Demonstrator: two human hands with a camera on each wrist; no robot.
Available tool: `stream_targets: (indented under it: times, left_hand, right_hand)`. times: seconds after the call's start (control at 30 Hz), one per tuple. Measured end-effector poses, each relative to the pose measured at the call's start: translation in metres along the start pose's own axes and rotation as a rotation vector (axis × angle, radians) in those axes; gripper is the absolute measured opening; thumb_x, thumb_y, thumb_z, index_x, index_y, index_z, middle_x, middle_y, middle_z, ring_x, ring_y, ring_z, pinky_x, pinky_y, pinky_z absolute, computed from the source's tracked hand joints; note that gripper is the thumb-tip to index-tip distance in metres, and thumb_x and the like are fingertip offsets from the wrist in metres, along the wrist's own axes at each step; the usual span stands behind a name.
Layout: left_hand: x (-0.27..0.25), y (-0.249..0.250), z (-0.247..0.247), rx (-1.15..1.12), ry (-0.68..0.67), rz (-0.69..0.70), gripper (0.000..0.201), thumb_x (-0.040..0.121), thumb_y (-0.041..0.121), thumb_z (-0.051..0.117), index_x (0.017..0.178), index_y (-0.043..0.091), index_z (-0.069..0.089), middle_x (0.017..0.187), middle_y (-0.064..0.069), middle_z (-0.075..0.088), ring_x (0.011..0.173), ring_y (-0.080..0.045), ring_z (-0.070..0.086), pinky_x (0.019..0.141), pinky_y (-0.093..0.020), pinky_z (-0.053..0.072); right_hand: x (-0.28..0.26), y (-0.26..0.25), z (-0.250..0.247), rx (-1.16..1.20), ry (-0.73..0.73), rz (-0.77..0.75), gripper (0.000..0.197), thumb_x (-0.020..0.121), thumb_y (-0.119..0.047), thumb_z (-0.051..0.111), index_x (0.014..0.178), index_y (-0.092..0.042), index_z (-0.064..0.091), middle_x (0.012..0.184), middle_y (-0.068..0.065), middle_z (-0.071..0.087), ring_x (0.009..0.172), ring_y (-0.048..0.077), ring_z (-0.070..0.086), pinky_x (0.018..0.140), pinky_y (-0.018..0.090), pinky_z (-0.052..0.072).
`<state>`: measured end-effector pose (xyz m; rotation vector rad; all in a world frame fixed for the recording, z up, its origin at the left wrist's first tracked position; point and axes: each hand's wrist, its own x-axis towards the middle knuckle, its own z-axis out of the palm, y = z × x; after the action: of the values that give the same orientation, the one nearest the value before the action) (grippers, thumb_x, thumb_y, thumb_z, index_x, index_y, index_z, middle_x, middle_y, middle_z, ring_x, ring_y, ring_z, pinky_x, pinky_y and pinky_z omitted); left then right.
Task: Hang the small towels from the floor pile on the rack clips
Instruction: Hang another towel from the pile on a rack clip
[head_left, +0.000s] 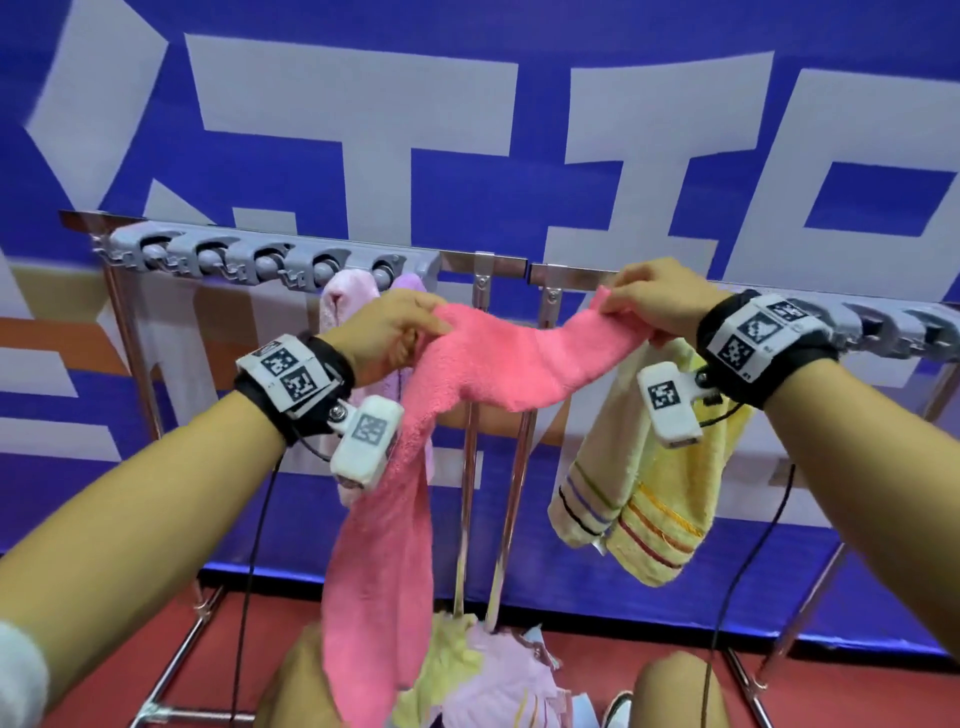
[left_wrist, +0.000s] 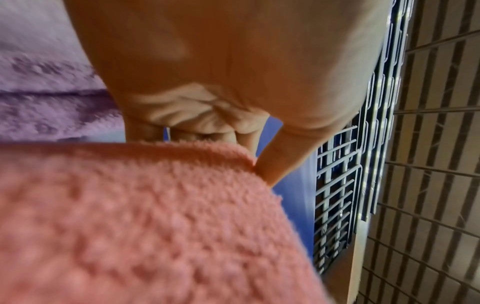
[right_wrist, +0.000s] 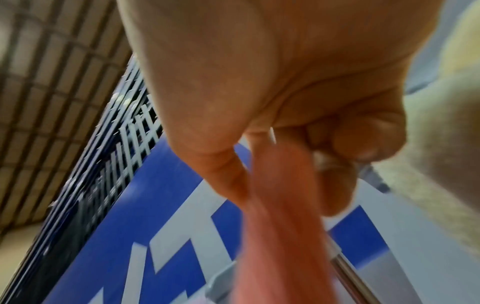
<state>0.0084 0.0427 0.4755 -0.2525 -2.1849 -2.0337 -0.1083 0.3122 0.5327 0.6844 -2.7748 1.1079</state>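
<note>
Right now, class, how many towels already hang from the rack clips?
4: a pale pink towel and a lilac towel at the left bar's right end, a cream towel and a yellow towel under the right hand. More may be hidden.

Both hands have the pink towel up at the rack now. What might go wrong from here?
1. The pink towel is held only at its top edge by the left hand and right hand; its long tail dangles toward the floor pile and may snag there.
2. The right hand sits close to the hung yellow towel, so clipping there may knock it loose.
</note>
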Motion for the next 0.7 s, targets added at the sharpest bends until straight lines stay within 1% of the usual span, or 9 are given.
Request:
stream_targets:
  times: [0.07,0.13,0.23,0.33,0.37,0.43,0.53,0.63,0.7]
  left_hand:
    - [0.001,0.010,0.009,0.037,-0.043,-0.001,0.021,0.070,0.005,0.062,0.087,-0.007,0.059,0.069,-0.005,0.064,0.058,-0.012,0.061,0.056,-0.020,0.050]
    - [0.005,0.018,0.018,0.101,-0.065,-0.013,0.013,0.073,0.000,0.059,0.085,-0.005,0.060,0.065,-0.002,0.065,0.056,-0.009,0.062,0.055,-0.019,0.050]
    - [0.007,0.031,0.033,0.220,-0.123,-0.077,0.005,0.081,-0.008,0.054,0.082,-0.005,0.058,0.054,0.004,0.059,0.045,-0.005,0.053,0.047,-0.014,0.042]
    - [0.004,0.043,0.044,0.301,-0.160,-0.079,0.004,0.082,-0.010,0.054,0.081,-0.006,0.056,0.051,0.004,0.052,0.043,-0.003,0.046,0.044,-0.013,0.037]
    - [0.002,0.046,0.046,0.306,-0.152,-0.067,0.011,0.077,-0.005,0.060,0.083,-0.013,0.057,0.057,-0.003,0.054,0.046,-0.006,0.048,0.047,-0.014,0.038]
    - [-0.002,0.048,0.044,0.316,-0.143,-0.050,0.052,0.059,0.012,0.070,0.091,-0.025,0.054,0.078,-0.017,0.052,0.063,-0.023,0.048,0.059,-0.023,0.039]
    - [-0.006,0.043,0.035,0.344,-0.084,-0.061,0.057,0.053,0.023,0.072,0.089,-0.019,0.058,0.082,-0.018,0.050,0.073,-0.029,0.041,0.062,-0.032,0.032]
    - [-0.010,0.036,0.027,0.335,-0.041,-0.112,0.038,0.053,0.021,0.073,0.079,-0.003,0.060,0.059,-0.006,0.047,0.052,-0.019,0.040,0.052,-0.026,0.027]
    - [-0.012,0.029,0.023,0.308,-0.026,-0.134,0.027,0.058,0.019,0.072,0.074,0.003,0.058,0.052,0.001,0.045,0.044,-0.011,0.038,0.044,-0.019,0.028]
  right_hand:
    - [-0.004,-0.007,0.007,-0.187,-0.057,-0.076,0.003,0.084,-0.023,0.067,0.086,-0.021,0.068,0.081,0.004,0.067,0.068,0.021,0.063,0.053,0.029,0.050]
    - [-0.007,-0.019,0.016,-0.263,0.011,-0.210,0.004,0.083,-0.026,0.068,0.087,-0.024,0.068,0.084,0.001,0.069,0.076,0.021,0.065,0.063,0.028,0.047]
    - [-0.015,-0.041,0.035,0.072,-0.096,-0.317,0.014,0.083,-0.015,0.066,0.094,-0.023,0.069,0.084,-0.006,0.068,0.077,0.012,0.062,0.064,0.026,0.047]
    - [-0.027,-0.062,0.059,0.382,-0.339,-0.315,0.037,0.061,-0.008,0.055,0.094,-0.017,0.068,0.087,0.003,0.064,0.076,0.013,0.056,0.060,0.026,0.045]
    - [-0.028,-0.065,0.067,0.440,-0.391,-0.309,0.042,0.052,-0.008,0.053,0.092,-0.013,0.065,0.087,0.010,0.059,0.076,0.018,0.052,0.061,0.028,0.041]
    - [-0.030,-0.067,0.079,0.528,-0.479,-0.255,0.052,0.045,-0.011,0.052,0.096,-0.008,0.060,0.090,0.014,0.053,0.080,0.025,0.048,0.067,0.034,0.036]
    - [-0.030,-0.062,0.083,0.534,-0.561,-0.131,0.049,0.054,-0.017,0.051,0.100,-0.006,0.060,0.093,0.017,0.053,0.082,0.029,0.047,0.072,0.037,0.038]
    - [-0.030,-0.056,0.082,0.560,-0.604,-0.060,0.024,0.071,-0.016,0.057,0.089,0.000,0.061,0.077,0.016,0.058,0.065,0.027,0.054,0.060,0.030,0.043]
    - [-0.029,-0.054,0.080,0.509,-0.587,-0.095,0.013,0.082,-0.010,0.060,0.083,0.003,0.063,0.073,0.015,0.060,0.064,0.025,0.056,0.061,0.032,0.044]
